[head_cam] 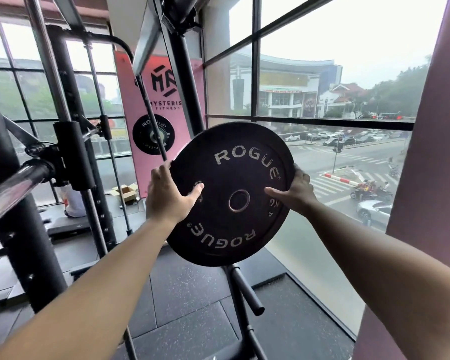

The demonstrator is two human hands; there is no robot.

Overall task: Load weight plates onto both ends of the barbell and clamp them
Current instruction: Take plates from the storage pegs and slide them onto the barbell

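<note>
1. The round black rubber ROGUE weight plate (231, 193) is held up in the air, tilted, before the window.
2. Left hand (170, 194) and right hand (295, 192) grip its opposite rims, fingers wrapped behind, thumbs on its face.
3. The chrome steel barbell sleeve (13, 189) lies well apart at left.

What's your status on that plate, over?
Left hand, right hand grip weight plate by its rim, in the air. Barbell at left, visible end bare. Nothing seen between.

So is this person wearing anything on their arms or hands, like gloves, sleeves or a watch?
No. The left arm and right arm are bare, with no sleeve in view. The left hand and right hand have no gloves, and no watch, band or ring shows.
</note>
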